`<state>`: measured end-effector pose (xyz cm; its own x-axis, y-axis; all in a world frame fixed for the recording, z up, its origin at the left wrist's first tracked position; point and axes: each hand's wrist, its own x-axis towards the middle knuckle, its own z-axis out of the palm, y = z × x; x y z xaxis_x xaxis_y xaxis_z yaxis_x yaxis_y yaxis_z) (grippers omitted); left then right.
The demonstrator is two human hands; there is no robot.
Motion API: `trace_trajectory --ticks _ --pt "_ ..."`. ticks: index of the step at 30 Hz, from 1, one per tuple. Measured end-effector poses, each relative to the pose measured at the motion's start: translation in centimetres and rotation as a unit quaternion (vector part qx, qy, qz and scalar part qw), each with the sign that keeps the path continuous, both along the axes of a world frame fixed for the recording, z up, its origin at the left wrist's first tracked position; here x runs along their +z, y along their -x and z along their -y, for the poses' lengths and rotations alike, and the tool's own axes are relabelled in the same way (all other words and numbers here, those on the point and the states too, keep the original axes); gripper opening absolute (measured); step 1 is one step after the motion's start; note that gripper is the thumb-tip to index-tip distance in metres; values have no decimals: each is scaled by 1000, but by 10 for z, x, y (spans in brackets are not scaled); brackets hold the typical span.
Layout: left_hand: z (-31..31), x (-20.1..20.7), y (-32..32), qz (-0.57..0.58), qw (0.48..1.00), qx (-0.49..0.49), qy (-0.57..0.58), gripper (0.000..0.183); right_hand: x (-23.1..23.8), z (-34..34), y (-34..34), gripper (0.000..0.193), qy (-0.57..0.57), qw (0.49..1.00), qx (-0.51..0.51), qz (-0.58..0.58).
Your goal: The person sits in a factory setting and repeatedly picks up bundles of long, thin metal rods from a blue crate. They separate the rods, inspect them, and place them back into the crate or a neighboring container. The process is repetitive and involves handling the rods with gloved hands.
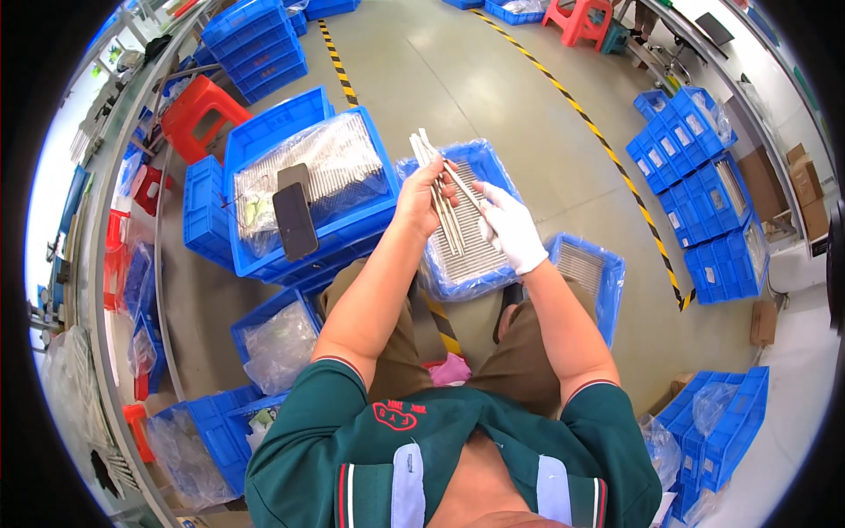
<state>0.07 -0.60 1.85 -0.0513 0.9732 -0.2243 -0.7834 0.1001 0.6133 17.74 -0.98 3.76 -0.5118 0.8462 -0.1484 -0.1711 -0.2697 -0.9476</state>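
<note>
My bare left hand [419, 199] is closed around a small bundle of thin silvery metal rods [451, 231], whose ends stick out above and below my fist. My right hand [514, 232], in a white glove, pinches a single metal rod [463, 187] that slants up toward my left fingers. Both hands are over a blue crate [503, 167] lined with clear plastic. Rows of similar rods [480, 260] lie side by side inside it. The fingertips of my left hand are partly hidden by the rods.
To the left, a stacked blue crate [380, 145] holds plastic-covered rods, with a black phone [295, 220] on top. Another rod-filled crate [613, 286] sits by my right knee. Red stools [201, 113], more crate stacks [689, 141] and striped floor tape [581, 110] surround me.
</note>
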Motion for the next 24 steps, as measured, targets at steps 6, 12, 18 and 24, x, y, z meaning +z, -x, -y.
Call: trace_trajectory --ticks 6,12,18,24 --pt "5 1 -19 -18 999 -52 0 26 -12 -8 2 45 1 998 -54 -32" --pt "10 6 -19 -42 998 -44 21 22 -5 -4 0 44 -7 998 -60 -2" --pt "8 3 -20 -32 998 -46 32 22 1 -6 -3 43 19 999 -51 -2" --pt "4 -2 -24 -61 996 -13 59 22 -2 -5 -7 36 -95 987 -52 115"
